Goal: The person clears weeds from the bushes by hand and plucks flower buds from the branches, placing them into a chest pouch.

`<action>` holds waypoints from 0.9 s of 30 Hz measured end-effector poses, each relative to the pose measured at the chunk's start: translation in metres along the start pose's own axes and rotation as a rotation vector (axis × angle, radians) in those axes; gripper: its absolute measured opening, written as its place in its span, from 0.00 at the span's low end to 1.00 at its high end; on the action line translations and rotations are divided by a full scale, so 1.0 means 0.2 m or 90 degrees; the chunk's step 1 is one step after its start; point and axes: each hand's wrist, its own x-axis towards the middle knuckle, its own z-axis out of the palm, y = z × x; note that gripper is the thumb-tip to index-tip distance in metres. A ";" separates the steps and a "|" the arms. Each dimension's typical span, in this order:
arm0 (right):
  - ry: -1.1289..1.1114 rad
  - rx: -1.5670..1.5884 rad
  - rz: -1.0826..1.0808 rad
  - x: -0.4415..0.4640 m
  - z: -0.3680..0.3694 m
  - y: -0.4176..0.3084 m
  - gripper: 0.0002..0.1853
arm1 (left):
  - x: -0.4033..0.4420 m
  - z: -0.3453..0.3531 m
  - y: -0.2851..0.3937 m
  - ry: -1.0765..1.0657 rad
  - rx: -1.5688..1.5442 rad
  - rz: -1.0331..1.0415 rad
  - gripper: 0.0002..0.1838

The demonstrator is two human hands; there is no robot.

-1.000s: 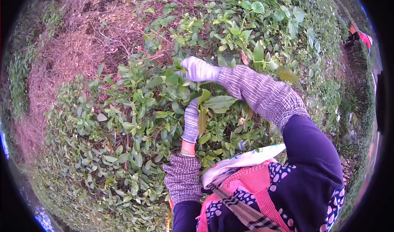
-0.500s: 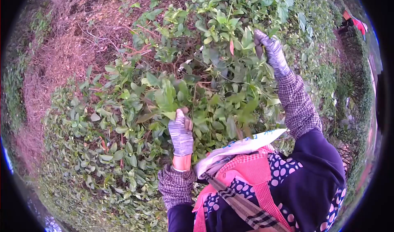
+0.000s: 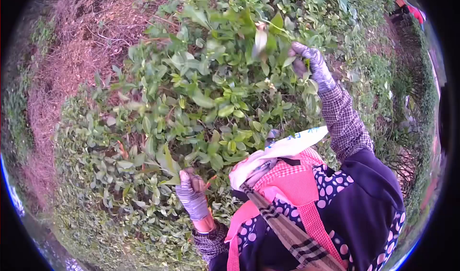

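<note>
Dense green bushes (image 3: 191, 98) with small glossy leaves fill the middle of the view. My left hand (image 3: 192, 192), in a grey striped glove, is closed around leafy sprigs (image 3: 167, 163) at the lower middle. Higher up on the right, my right hand (image 3: 309, 62), gloved alike, has its fingers curled round a thin green stem at the bushes' upper side. Leaves left of that hand are blurred by motion. A white bag (image 3: 297, 141) with blue print lies against the pink checked apron (image 3: 294, 184) at my front.
Bare reddish soil with dry twigs (image 3: 72, 55) lies at the upper left. A person in red (image 3: 416, 15) is far off at the upper right, beside a dark gap (image 3: 407, 79) between the rows.
My left hand has moved down and left with leaves in it. Since the earliest frame my right hand has gone right, away from the left; lately it has stayed about there. The leaves between have shifted.
</note>
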 end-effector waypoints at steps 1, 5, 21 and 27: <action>-0.049 0.065 0.058 -0.03 0.03 0.01 0.16 | 0.00 -0.01 -0.03 -0.003 -0.004 -0.006 0.15; -0.175 0.230 0.121 -0.21 0.24 0.00 0.13 | -0.05 0.04 -0.11 -0.048 0.012 -0.032 0.17; -0.208 -0.071 0.051 -0.96 0.55 0.36 0.14 | -0.31 0.15 -0.31 -0.248 0.325 -0.015 0.12; -0.029 -0.414 -0.097 -0.73 0.43 0.38 0.17 | -0.29 -0.04 -0.16 -0.020 0.229 0.040 0.13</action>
